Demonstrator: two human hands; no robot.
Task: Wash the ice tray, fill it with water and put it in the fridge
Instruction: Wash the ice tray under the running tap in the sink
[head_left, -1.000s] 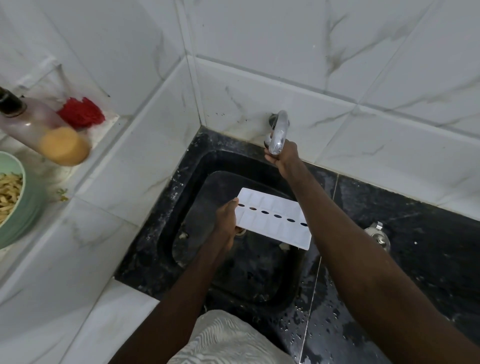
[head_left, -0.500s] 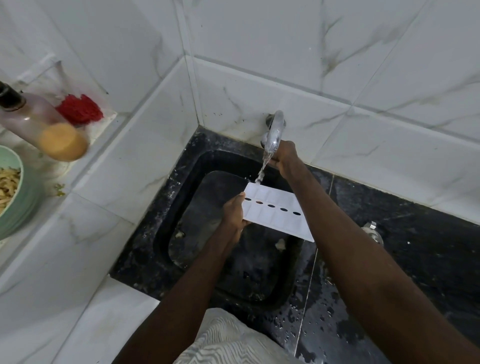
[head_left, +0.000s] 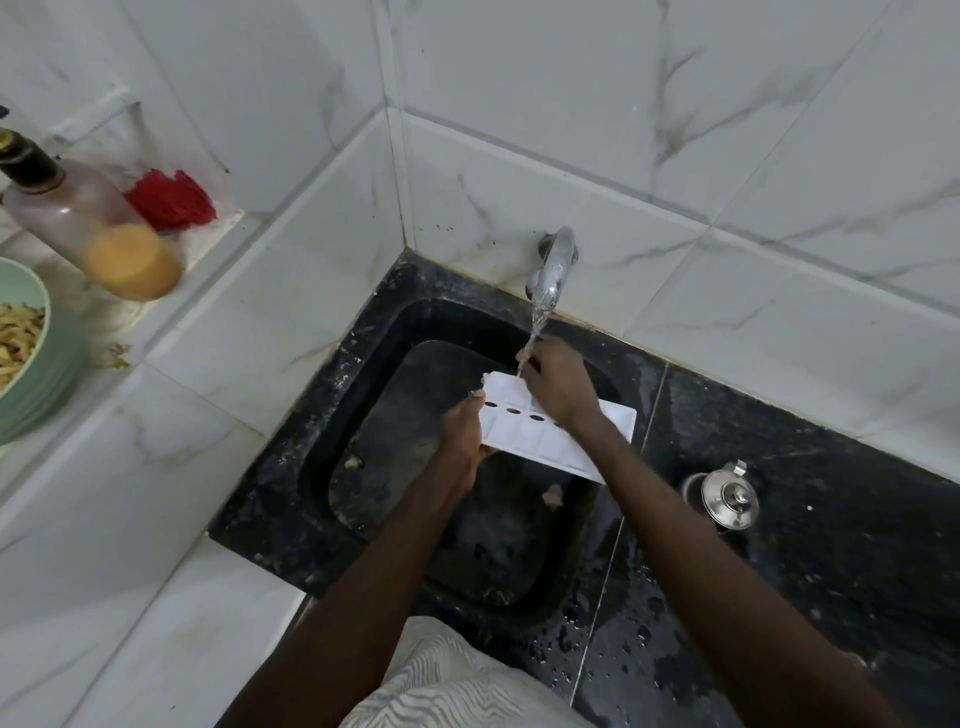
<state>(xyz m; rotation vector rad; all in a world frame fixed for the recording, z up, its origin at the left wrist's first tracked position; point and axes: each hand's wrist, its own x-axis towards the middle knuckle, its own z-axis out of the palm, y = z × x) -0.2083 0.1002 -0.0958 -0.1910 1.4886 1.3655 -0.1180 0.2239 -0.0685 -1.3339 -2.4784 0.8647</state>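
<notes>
A white ice tray (head_left: 524, 434) with a row of dark holes is held over the black sink (head_left: 363, 415). My left hand (head_left: 462, 434) grips its left end. My right hand (head_left: 556, 387) lies on top of the tray's far part, right under the running water; whether its fingers curl round the edge is hidden. Water streams from the chrome tap (head_left: 553, 270) onto the tray's far left corner.
A small steel lidded pot (head_left: 727, 499) stands on the wet black counter to the right. On the white tiled ledge at the left are a bottle (head_left: 78, 218), a red scrubber (head_left: 169, 200) and a green bowl (head_left: 31, 374) of food. Debris lies in the sink.
My right hand left the tap and came down onto the tray. Water now runs from the tap. The tray moved up under the stream.
</notes>
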